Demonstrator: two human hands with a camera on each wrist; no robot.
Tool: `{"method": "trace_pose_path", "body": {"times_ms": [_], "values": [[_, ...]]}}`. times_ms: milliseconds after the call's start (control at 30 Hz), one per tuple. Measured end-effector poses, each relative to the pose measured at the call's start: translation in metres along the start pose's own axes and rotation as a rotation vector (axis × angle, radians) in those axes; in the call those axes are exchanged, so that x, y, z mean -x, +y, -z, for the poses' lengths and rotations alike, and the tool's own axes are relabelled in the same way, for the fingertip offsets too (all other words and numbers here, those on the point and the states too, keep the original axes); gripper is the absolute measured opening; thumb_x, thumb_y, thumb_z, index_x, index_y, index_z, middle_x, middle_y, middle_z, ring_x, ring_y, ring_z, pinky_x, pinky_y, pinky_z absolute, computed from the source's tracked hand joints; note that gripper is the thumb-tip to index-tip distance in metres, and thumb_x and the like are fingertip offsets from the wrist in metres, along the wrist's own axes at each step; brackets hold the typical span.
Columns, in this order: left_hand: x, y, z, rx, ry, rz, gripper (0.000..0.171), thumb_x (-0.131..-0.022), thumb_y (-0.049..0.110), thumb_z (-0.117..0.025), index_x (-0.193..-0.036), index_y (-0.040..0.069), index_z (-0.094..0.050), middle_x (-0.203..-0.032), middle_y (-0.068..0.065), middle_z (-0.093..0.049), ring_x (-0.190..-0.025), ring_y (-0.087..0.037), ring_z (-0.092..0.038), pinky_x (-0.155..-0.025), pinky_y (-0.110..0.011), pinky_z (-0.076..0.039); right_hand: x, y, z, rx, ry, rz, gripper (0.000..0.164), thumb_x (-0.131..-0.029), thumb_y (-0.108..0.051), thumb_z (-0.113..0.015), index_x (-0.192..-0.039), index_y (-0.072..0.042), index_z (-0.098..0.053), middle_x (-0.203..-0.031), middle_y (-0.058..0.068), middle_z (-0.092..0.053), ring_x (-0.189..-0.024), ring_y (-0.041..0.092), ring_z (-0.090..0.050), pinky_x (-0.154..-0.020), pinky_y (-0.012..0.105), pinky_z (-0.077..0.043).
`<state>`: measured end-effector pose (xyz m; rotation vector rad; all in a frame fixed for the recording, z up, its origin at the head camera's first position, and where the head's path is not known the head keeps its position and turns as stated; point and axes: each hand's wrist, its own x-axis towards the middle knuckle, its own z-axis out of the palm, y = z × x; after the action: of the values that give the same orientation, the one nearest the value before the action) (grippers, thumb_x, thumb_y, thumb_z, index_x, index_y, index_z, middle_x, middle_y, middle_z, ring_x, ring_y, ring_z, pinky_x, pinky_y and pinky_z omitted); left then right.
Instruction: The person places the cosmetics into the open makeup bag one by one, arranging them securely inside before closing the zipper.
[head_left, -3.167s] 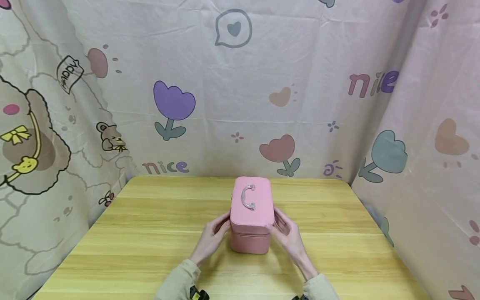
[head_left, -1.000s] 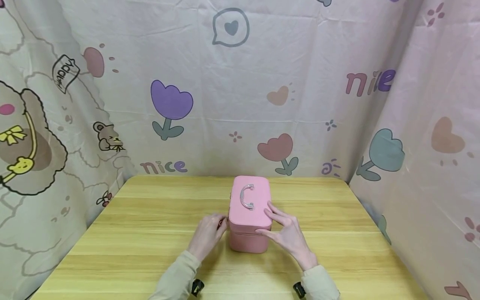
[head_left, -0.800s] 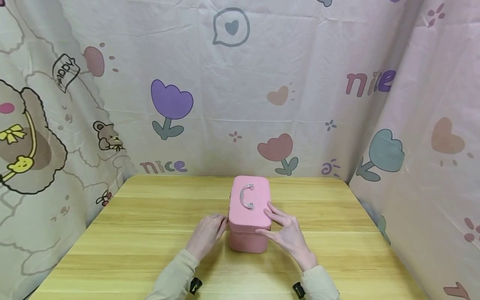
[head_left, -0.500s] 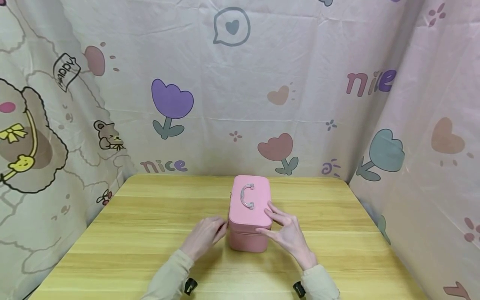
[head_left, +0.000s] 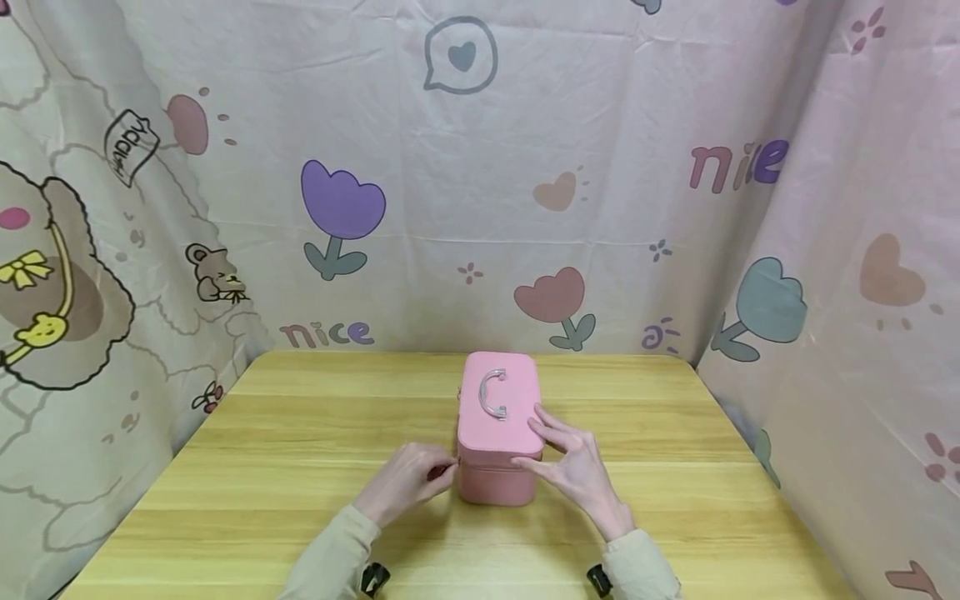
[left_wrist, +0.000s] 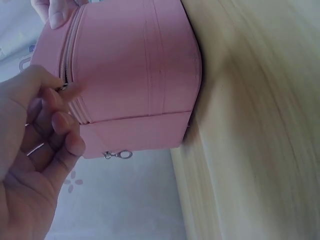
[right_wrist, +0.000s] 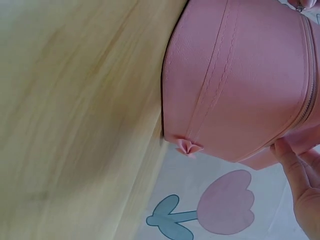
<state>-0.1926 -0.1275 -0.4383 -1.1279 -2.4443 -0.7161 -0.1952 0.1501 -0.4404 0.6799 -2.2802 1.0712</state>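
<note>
A pink cosmetic case [head_left: 498,487] stands upright on the table, its lid [head_left: 501,433] down and a silver handle [head_left: 491,394] on top. At its near left corner my left hand [head_left: 408,479] pinches the zipper pull [left_wrist: 63,87] between thumb and forefinger, the other fingers curled. The zipper [right_wrist: 310,65] runs round the case below the lid. My right hand [head_left: 581,467] grips the lid's near right part, with fingertips on top and the thumb on the near side. A metal clasp ring [left_wrist: 122,154] hangs on one side, a small pink bow [right_wrist: 188,147] on another.
The wooden table [head_left: 315,408] spreads around the case, bare to both sides. A printed cloth [head_left: 450,167] hangs behind it and along both sides. Black wrist straps [head_left: 374,578] show at the sleeve cuffs.
My left hand has slid along the case's left side toward me, holding the zipper pull. Since the earliest frame my right hand has shifted onto the lid; the case has hardly moved.
</note>
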Motion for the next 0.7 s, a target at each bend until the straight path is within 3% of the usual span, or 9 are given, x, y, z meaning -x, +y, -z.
{"method": "trace_pose_path", "body": {"times_ms": [133, 433, 700], "values": [[0.001, 0.001, 0.000, 0.035, -0.002, -0.027, 0.007, -0.087, 0.000, -0.069, -0.086, 0.003, -0.076, -0.070, 0.001, -0.071, -0.058, 0.010, -0.048, -0.052, -0.004, -0.041, -0.002, -0.001, -0.001, 0.011, -0.011, -0.001, 0.061, -0.068, -0.027, -0.093, -0.117, 0.001, -0.072, -0.134, 0.024, -0.062, -0.115, 0.039, -0.065, -0.097, 0.045, -0.054], [-0.002, 0.010, -0.012, -0.006, 0.060, -0.156, 0.005, -0.084, 0.000, -0.073, -0.084, 0.004, -0.077, -0.072, 0.001, -0.074, -0.061, 0.005, -0.057, -0.059, -0.003, -0.045, 0.000, -0.001, -0.001, 0.036, 0.002, 0.017, 0.060, -0.066, -0.026, -0.093, -0.115, 0.002, -0.072, -0.132, 0.024, -0.063, -0.114, 0.040, -0.065, -0.097, 0.047, -0.053], [-0.009, 0.027, -0.026, -0.057, 0.080, -0.145, 0.006, -0.087, 0.007, -0.074, -0.090, 0.006, -0.079, -0.076, 0.001, -0.076, -0.064, 0.000, -0.064, -0.065, -0.011, -0.052, 0.000, -0.001, 0.001, 0.058, 0.004, 0.025, 0.061, -0.067, -0.028, -0.093, -0.116, 0.001, -0.073, -0.131, 0.023, -0.064, -0.114, 0.039, -0.065, -0.097, 0.047, -0.053]]}}
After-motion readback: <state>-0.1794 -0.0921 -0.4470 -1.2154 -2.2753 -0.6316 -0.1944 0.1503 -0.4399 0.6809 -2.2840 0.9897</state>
